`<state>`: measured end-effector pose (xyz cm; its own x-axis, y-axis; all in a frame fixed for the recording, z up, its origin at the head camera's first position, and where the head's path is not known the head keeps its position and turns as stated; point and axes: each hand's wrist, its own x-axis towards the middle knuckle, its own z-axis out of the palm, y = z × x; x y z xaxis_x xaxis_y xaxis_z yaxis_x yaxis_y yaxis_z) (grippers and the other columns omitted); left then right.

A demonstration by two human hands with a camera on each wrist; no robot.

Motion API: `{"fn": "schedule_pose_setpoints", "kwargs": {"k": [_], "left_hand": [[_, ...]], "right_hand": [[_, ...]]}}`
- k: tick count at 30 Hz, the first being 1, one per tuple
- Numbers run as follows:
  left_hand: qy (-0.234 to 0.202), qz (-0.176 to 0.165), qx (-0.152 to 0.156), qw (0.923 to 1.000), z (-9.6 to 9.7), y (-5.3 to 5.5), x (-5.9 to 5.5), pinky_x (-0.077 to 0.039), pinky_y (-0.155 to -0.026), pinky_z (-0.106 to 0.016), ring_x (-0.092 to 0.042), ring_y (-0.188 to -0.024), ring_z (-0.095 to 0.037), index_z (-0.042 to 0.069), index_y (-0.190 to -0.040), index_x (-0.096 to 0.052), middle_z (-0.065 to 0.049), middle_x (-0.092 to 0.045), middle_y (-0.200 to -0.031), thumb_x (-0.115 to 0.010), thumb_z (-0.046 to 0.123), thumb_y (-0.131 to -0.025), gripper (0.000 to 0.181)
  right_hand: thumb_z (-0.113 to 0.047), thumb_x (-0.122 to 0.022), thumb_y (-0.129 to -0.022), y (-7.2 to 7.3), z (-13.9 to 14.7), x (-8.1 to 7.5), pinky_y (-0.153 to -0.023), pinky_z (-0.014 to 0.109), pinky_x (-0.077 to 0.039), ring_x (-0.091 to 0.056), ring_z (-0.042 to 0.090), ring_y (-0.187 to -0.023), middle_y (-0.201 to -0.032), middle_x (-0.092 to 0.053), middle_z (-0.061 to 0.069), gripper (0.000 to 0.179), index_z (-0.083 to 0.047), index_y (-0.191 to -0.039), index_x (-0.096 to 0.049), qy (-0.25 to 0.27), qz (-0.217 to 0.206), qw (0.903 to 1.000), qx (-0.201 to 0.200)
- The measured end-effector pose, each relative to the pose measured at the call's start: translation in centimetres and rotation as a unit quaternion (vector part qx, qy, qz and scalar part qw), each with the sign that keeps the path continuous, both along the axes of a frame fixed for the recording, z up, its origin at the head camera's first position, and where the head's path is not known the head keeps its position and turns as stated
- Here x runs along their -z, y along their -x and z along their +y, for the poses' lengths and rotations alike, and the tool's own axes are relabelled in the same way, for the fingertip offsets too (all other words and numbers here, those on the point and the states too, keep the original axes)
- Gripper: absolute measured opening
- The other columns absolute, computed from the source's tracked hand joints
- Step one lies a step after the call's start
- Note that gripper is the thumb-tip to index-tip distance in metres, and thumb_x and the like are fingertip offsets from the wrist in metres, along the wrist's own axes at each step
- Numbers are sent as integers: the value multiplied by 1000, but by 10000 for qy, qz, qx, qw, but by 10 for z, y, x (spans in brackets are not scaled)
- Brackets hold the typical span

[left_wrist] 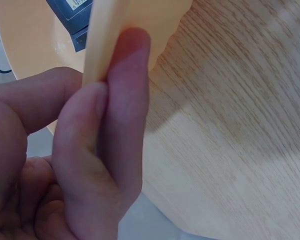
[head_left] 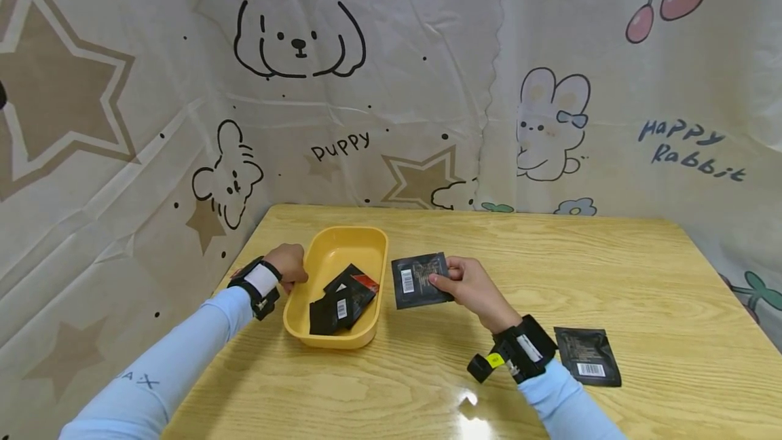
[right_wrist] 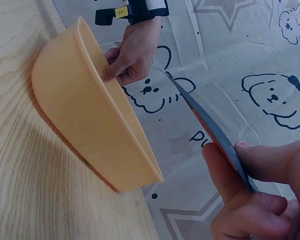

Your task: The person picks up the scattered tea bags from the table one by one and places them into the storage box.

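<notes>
A yellow plastic tub (head_left: 346, 240) stands on the left of the table with several black sachets (head_left: 332, 311) inside. My left hand (head_left: 289, 265) pinches the tub's left rim; in the left wrist view its thumb and finger (left_wrist: 127, 95) lie on either side of the wall. Just right of the tub, my right hand (head_left: 473, 287) holds one flat black sachet (head_left: 418, 282) by its right edge, barcode side up. In the right wrist view that sachet (right_wrist: 210, 127) is seen edge-on, pinched between thumb and fingers, apart from the tub.
Another black sachet (head_left: 589, 356) lies flat on the wooden table (head_left: 519, 243), beside my right wrist. Behind and left of the table hangs a printed curtain (head_left: 391, 87) with cartoon animals. Each wrist wears a black strapped camera (head_left: 519, 350).
</notes>
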<state>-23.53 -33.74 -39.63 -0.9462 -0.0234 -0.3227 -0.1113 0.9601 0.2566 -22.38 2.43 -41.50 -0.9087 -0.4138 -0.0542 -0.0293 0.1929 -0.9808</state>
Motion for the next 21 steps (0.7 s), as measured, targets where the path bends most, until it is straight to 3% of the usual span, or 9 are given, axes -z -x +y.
{"fn": "schedule_pose_setpoints", "kwargs": {"k": [7,14,21], "left_hand": [[45,-19,-25,10000,2,0,-1,-58,-54,-31,-63,-48,-18,-2,-77,-59,-9,-60,-64,-65,0,-79,7],[169,132,306,9993,2,-2,-1,-55,-48,-27,-64,-47,-19,0,-69,-59,-6,-60,-57,-63,0,-79,10],[159,177,353,9991,1,-3,-2,-56,-49,-28,-65,-50,-22,2,-66,-57,-7,-60,-57,-62,1,-78,13]], "right_hand": [[-12,-65,-93,0,-8,-3,-57,25,-40,-63,13,-69,-84,-72,6,18,-1,-106,-65,-14,7,10000,-9],[-11,-63,-93,-2,-11,-4,-59,24,-45,-66,13,-72,-87,-72,8,22,3,-110,-64,175,78,9997,-180],[-11,-63,-93,0,-10,-4,-60,24,-46,-66,13,-73,-85,-72,7,20,2,-108,-64,190,26,9997,-141]]}}
